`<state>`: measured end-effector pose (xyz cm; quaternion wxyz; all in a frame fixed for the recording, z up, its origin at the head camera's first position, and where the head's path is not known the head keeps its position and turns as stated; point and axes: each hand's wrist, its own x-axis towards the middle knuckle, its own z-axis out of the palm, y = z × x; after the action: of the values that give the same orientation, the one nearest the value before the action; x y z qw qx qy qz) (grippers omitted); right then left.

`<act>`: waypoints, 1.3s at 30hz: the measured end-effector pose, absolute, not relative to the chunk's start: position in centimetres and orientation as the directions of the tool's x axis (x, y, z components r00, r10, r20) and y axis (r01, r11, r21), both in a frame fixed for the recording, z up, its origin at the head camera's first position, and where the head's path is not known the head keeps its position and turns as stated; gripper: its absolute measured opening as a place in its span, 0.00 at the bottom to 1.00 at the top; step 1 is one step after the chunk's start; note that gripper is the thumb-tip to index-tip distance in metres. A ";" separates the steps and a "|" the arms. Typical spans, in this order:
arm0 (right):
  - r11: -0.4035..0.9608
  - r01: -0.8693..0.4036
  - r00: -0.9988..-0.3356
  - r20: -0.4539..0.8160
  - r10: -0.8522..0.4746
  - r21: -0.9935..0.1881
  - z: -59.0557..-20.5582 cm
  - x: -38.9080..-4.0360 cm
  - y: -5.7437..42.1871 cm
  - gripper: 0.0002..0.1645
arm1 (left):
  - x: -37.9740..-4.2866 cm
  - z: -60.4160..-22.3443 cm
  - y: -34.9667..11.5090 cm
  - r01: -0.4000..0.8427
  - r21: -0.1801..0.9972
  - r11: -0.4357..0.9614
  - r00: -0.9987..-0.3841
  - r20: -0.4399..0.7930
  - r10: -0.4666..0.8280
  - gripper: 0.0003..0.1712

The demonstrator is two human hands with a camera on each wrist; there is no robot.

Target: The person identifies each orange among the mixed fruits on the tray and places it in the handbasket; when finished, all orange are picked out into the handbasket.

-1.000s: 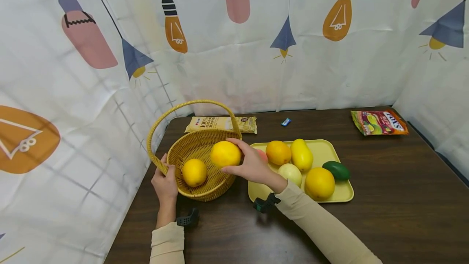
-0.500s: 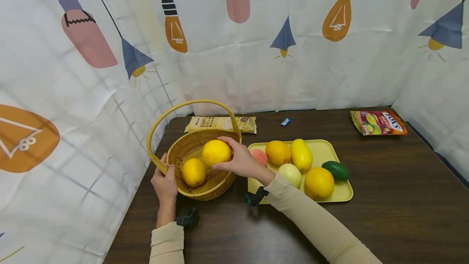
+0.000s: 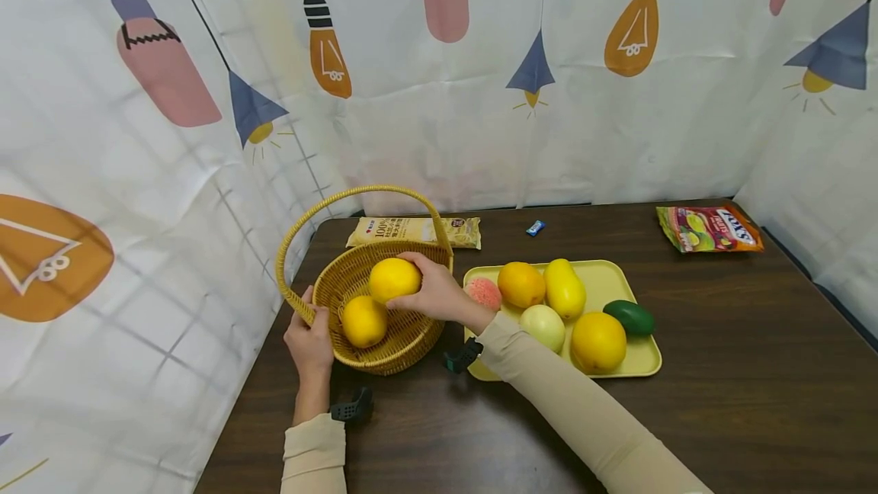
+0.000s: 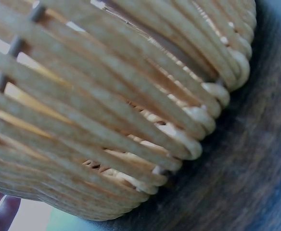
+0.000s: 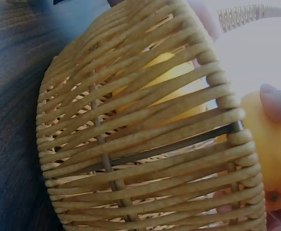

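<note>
My left hand grips the left rim of a yellow wicker basket, where its tall arched handle meets the rim. An orange is pinched in my right hand, over the basket's right part. Below and left of it, another orange rests inside the basket. From the right wrist, the held orange shows beyond the woven wall, with a fingertip on it. Mostly wicker wall fills the left wrist view, and the left hand's grip is out of sight there.
Right of the basket, a yellow tray bears a peach, a pear, a pale round fruit, a green fruit and several others. Behind lie a cream packet, a small blue wrapper and a candy bag.
My right hand has carried the held orange left and slightly farther in over the basket, close to the other orange. The peach on the tray is now uncovered. My left hand has stayed put.
</note>
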<state>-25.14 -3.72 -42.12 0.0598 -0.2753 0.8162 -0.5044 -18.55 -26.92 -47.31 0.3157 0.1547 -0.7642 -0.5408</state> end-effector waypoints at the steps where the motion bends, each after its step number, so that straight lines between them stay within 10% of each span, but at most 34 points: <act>1: 0.340 -0.386 -0.841 0.177 -0.511 -0.857 -42.2 -25.2 -3.8 0.50 | -18.6 -47.3 -26.9 0.105 0.924 0.369 -0.752 0.316 -0.579 0.25; 39: 0.463 -0.245 -0.891 0.009 -0.455 -0.852 -43.1 -28.2 -6.7 0.52 | -18.6 -47.3 -26.9 0.096 0.927 0.363 -0.755 0.305 -0.581 0.24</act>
<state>-28.20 -6.69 -43.05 0.1104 -0.2063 0.8481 -0.4753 -18.61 -26.88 -47.31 0.3123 0.1588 -0.7641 -0.5417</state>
